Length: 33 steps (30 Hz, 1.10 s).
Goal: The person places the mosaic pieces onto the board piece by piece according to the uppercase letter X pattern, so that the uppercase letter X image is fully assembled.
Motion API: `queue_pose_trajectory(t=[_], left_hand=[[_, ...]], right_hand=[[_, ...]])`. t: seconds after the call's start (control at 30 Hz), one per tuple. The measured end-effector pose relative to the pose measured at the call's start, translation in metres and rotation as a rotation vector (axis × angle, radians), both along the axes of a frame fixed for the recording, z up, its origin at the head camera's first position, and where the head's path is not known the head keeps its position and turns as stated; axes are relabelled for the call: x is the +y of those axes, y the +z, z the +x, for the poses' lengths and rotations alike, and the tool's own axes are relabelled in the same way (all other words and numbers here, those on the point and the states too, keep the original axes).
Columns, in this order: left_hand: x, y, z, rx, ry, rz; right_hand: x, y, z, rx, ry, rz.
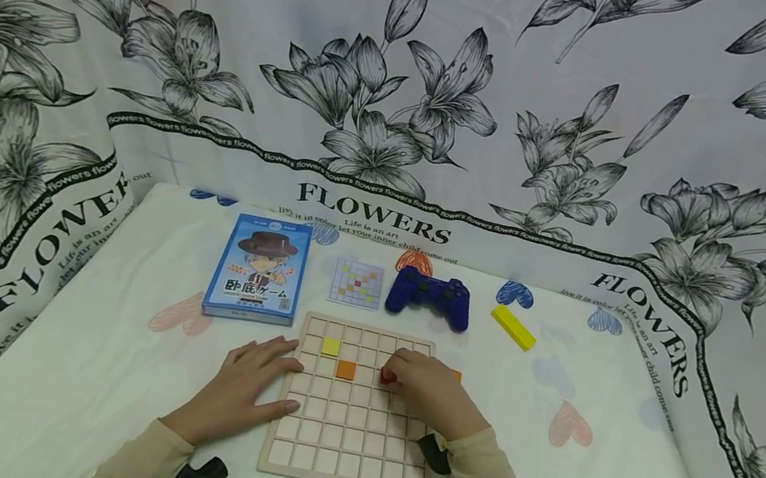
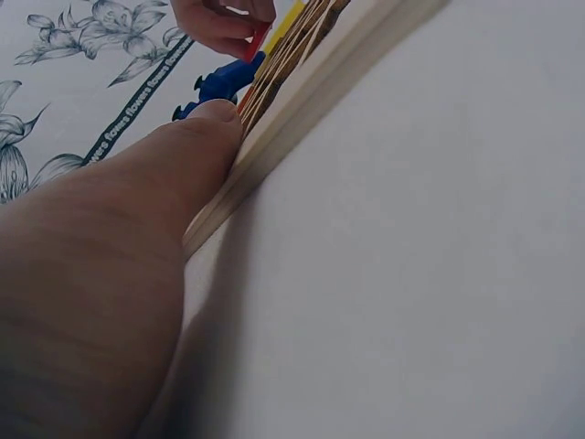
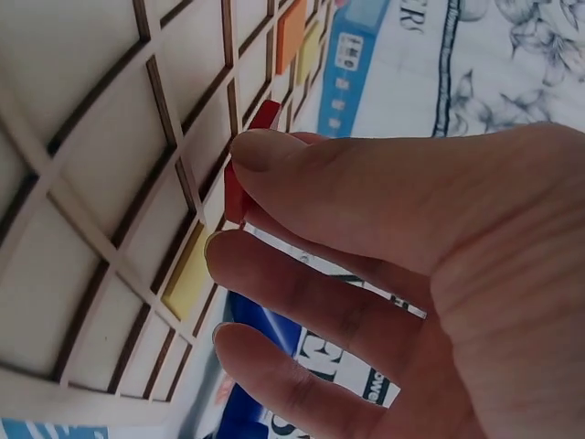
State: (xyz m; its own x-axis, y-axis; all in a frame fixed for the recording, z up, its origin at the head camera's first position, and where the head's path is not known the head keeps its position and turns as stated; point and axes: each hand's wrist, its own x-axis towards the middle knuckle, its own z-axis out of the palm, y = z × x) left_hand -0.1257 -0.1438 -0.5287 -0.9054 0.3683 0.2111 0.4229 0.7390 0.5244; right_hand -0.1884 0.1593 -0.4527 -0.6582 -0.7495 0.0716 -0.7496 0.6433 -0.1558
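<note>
A wooden grid board [image 1: 311, 430] lies flat on the white cloth. At its left edge my left hand [image 1: 243, 393] rests with fingers spread, thumb and fingertips on the rim; the left wrist view shows that thumb [image 2: 196, 151] against the board's side. Over the upper right cells, my right hand [image 1: 429, 391] pinches a red square tile [image 3: 236, 194] between thumb and forefinger, its other fingers loosely bent. A yellow tile [image 1: 330, 346] and an orange tile [image 1: 346, 370] sit in upper left cells. Another yellow tile [image 3: 187, 274] shows near the right fingertips, hidden in the head view.
Behind the board are a blue game box [image 1: 258, 269], a small patterned grid card [image 1: 356, 283] and a dark blue game controller [image 1: 430, 296]. A yellow bar [image 1: 513, 328] lies at the back right. An orange piece [image 1: 457, 377] peeks out behind the right hand.
</note>
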Motion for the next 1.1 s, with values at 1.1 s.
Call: queue_pose_trajectory(t=[1.1], left_hand=[[0.0018,0.0019,-0.0001,-0.016,0.007,-0.013]], right_hand=[[-0.0069,-0.0076,0.0009,0.067,0.010,0.029]])
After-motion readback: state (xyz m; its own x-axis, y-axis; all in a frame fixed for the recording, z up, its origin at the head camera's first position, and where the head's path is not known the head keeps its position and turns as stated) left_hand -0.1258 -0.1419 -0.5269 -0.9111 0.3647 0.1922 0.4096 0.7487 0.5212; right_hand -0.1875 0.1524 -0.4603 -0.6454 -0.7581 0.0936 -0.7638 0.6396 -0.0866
